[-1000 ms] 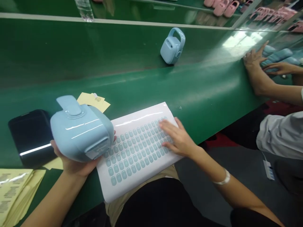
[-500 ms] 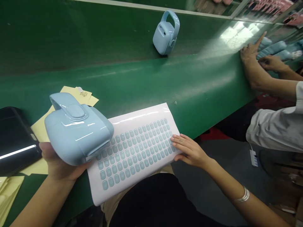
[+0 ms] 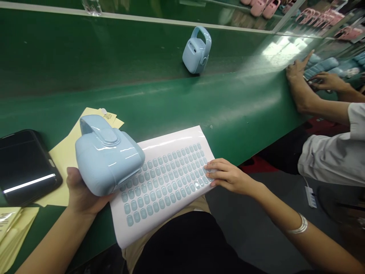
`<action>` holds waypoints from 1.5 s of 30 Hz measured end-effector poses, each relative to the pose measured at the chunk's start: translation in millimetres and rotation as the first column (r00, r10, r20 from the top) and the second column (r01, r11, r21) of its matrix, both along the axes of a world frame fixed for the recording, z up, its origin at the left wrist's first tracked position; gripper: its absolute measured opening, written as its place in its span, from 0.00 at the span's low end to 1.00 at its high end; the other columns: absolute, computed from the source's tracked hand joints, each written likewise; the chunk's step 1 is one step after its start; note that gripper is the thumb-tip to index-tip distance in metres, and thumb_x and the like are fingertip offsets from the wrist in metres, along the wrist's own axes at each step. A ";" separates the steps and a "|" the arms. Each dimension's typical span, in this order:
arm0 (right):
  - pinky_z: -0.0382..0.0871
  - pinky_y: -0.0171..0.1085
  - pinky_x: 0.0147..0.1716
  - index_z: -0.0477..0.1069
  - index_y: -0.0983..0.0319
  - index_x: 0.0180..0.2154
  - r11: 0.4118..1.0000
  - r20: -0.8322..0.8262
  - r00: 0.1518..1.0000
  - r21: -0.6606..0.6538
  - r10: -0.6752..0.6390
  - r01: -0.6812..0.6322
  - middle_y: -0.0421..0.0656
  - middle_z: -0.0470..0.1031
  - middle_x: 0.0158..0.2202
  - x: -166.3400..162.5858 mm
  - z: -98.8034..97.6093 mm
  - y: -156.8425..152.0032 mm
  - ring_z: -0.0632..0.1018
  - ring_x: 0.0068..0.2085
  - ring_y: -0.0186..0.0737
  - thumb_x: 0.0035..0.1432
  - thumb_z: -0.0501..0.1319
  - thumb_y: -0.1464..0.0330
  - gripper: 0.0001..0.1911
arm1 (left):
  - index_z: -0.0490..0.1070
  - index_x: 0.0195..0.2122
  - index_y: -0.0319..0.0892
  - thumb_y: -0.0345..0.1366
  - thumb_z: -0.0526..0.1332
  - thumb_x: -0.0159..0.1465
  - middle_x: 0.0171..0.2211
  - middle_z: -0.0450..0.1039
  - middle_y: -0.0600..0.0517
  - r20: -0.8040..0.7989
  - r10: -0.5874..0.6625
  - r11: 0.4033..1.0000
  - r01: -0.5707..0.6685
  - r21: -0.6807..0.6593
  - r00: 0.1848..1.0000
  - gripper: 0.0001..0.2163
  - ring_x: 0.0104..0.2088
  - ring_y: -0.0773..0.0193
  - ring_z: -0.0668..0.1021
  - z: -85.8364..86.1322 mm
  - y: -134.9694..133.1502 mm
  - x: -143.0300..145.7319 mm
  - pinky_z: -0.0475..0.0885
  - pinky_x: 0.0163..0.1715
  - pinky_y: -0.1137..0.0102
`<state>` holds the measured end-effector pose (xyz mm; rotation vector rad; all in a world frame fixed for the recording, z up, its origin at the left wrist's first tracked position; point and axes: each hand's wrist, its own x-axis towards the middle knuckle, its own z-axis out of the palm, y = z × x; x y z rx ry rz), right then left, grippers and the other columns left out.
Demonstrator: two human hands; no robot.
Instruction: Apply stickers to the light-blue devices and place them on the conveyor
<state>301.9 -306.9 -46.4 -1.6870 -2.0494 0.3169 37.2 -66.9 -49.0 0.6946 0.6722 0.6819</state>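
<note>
My left hand (image 3: 82,194) is closed around the lower part of a glossy light blue plastic device with a carry handle (image 3: 108,160); the thumb shows at its left side, and the other fingers are mostly hidden beneath it. Under and to the right of the device, a white sheet (image 3: 176,137) carries rows of small, rounded pale blue stickers (image 3: 159,173). Its front edge overhangs the table above my lap. On the sheet's right end rest the fingertips of my right hand (image 3: 228,176), slightly bent and a little apart, touching the outermost stickers.
A similar blue device (image 3: 194,57) stands further back on the green table (image 3: 159,99). At left lie a black phone (image 3: 25,163), yellow papers (image 3: 61,148) and a yellow stack (image 3: 18,236). A co-worker's hands (image 3: 299,70) work at far right beside light blue items (image 3: 322,68).
My right hand's fingers have bent slightly at the sheet's edge. The held device appears a little further right in view, and the camera view has shifted slightly.
</note>
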 end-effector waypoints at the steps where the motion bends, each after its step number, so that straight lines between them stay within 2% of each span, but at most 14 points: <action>1: 0.73 0.42 0.41 0.72 0.63 0.39 1.000 -0.001 1.000 0.010 0.023 -0.023 0.48 0.74 0.42 2.7 -0.2 0.6 0.72 0.46 0.42 0.61 0.55 0.71 0.08 | 0.63 0.52 0.55 0.57 0.65 0.42 0.47 0.71 0.59 0.006 0.002 1.000 -0.002 -0.003 1.000 0.34 0.45 0.59 0.73 0.4 0.0 0.7 0.70 0.48 0.65; 6: 0.73 0.45 0.45 0.71 0.66 0.43 0.992 0.053 0.993 0.055 0.110 -0.113 0.50 0.74 0.44 10.1 -8.2 -1.8 0.72 0.48 0.44 0.58 0.59 0.68 0.11 | 0.64 0.51 0.53 0.57 0.65 0.43 0.42 0.75 0.57 0.043 -0.021 1.000 0.021 -0.003 0.999 0.33 0.45 0.58 0.74 1.9 -0.3 1.7 0.67 0.50 0.62; 13: 0.74 0.42 0.44 0.72 0.62 0.45 0.996 -0.077 0.997 0.089 -0.016 0.023 0.48 0.75 0.43 0.7 -14.8 -9.1 0.74 0.47 0.42 0.60 0.57 0.71 0.11 | 0.64 0.52 0.50 0.56 0.67 0.40 0.32 0.77 0.56 0.036 -0.092 0.992 0.095 -0.085 0.995 0.37 0.44 0.51 0.75 -0.8 -3.5 -5.6 0.68 0.49 0.57; 18: 0.76 0.40 0.39 0.76 0.58 0.37 0.985 -0.241 0.955 -0.065 -0.171 0.160 0.44 0.77 0.38 2.4 -9.6 -1.6 0.77 0.42 0.43 0.60 0.56 0.66 0.10 | 0.63 0.52 0.48 0.57 0.68 0.37 0.37 0.76 0.50 -0.013 -0.168 0.983 0.167 -0.072 0.986 0.40 0.46 0.47 0.74 -4.1 -6.0 -8.0 0.70 0.45 0.57; 21: 0.76 0.38 0.32 0.76 0.58 0.29 0.930 -0.286 0.887 -0.177 -0.363 0.324 0.44 0.77 0.32 3.2 0.9 11.8 0.78 0.34 0.41 0.60 0.55 0.62 0.14 | 0.64 0.52 0.46 0.57 0.68 0.38 0.38 0.75 0.48 -0.019 -0.187 0.982 0.186 -0.037 0.982 0.40 0.45 0.46 0.74 -3.7 -7.9 -7.7 0.71 0.43 0.57; 23: 0.76 0.37 0.29 0.75 0.58 0.32 0.893 -0.348 0.823 -0.147 -0.450 0.426 0.43 0.76 0.32 -1.0 11.1 25.7 0.78 0.33 0.40 0.59 0.56 0.61 0.11 | 0.65 0.51 0.45 0.57 0.67 0.38 0.37 0.75 0.47 -0.020 -0.188 0.982 0.188 -0.005 0.982 0.39 0.45 0.46 0.74 -2.7 -9.1 -7.7 0.71 0.44 0.56; 25: 0.75 0.36 0.28 0.72 0.57 0.40 0.883 -0.489 0.775 0.019 -0.401 0.469 0.43 0.74 0.35 -12.4 22.7 44.7 0.77 0.34 0.39 0.58 0.58 0.62 0.10 | 0.66 0.49 0.44 0.57 0.67 0.39 0.35 0.75 0.48 -0.021 -0.194 0.981 0.194 0.023 0.981 0.38 0.45 0.46 0.74 -1.8 -10.0 -8.1 0.70 0.44 0.56; 27: 0.75 0.37 0.28 0.71 0.57 0.41 0.846 -0.590 0.779 0.289 -0.211 0.448 0.43 0.72 0.38 -31.8 33.8 68.5 0.77 0.35 0.38 0.57 0.60 0.64 0.09 | 0.67 0.48 0.44 0.56 0.67 0.40 0.34 0.74 0.48 -0.008 -0.216 0.975 0.217 0.056 0.976 0.36 0.45 0.46 0.73 -1.0 -10.5 -8.9 0.69 0.46 0.56; 29: 0.75 0.38 0.30 0.71 0.58 0.35 0.745 -0.528 0.849 0.562 -0.009 0.358 0.41 0.71 0.35 -56.6 43.2 94.7 0.76 0.34 0.37 0.56 0.62 0.68 0.04 | 0.67 0.47 0.43 0.56 0.66 0.41 0.35 0.74 0.47 0.015 -0.246 0.965 0.243 0.098 0.969 0.34 0.47 0.46 0.72 -0.4 -10.8 -9.6 0.68 0.46 0.55; 31: 0.75 0.38 0.29 0.69 0.59 0.33 0.655 -0.428 0.895 0.715 0.130 0.246 0.40 0.70 0.32 -81.6 50.0 119.6 0.76 0.34 0.37 0.55 0.63 0.69 0.03 | 0.67 0.47 0.43 0.56 0.65 0.42 0.36 0.73 0.46 0.041 -0.280 0.952 0.272 0.142 0.959 0.34 0.47 0.45 0.72 -0.1 -10.9 -10.1 0.67 0.46 0.55; 33: 0.75 0.37 0.28 0.68 0.60 0.31 0.620 -0.414 0.890 0.754 0.192 0.217 0.40 0.68 0.30 -101.8 53.5 139.2 0.76 0.33 0.37 0.56 0.62 0.68 0.04 | 0.66 0.47 0.43 0.56 0.65 0.43 0.36 0.73 0.46 0.071 -0.324 0.935 0.307 0.179 0.944 0.33 0.47 0.46 0.72 -0.2 -10.8 -10.3 0.67 0.46 0.55; 36: 0.75 0.37 0.26 0.67 0.59 0.29 0.613 -0.465 0.862 0.746 0.203 0.258 0.39 0.66 0.28 -117.9 51.8 155.3 0.75 0.31 0.36 0.56 0.62 0.67 0.06 | 0.65 0.48 0.44 0.54 0.65 0.43 0.36 0.72 0.48 0.104 -0.361 0.919 0.335 0.207 0.927 0.32 0.46 0.48 0.72 -1.3 -10.0 -10.6 0.67 0.45 0.58; 40: 0.76 0.37 0.25 0.69 0.59 0.29 0.607 -0.481 0.851 0.746 0.208 0.273 0.40 0.67 0.27 -120.2 44.9 157.2 0.74 0.31 0.36 0.54 0.63 0.68 0.04 | 0.64 0.48 0.45 0.53 0.67 0.43 0.40 0.71 0.48 0.099 -0.347 0.922 0.319 0.220 0.933 0.33 0.46 0.49 0.71 -4.3 -8.5 -11.9 0.67 0.44 0.59; 45: 0.76 0.36 0.26 0.70 0.59 0.30 0.621 -0.484 0.848 0.738 0.216 0.263 0.40 0.68 0.27 -118.8 42.1 154.1 0.73 0.31 0.36 0.53 0.64 0.69 0.03 | 0.68 0.42 0.43 0.52 0.67 0.43 0.43 0.69 0.48 0.107 -0.350 0.917 0.317 0.240 0.931 0.27 0.45 0.51 0.72 -8.5 -8.1 -13.9 0.68 0.42 0.62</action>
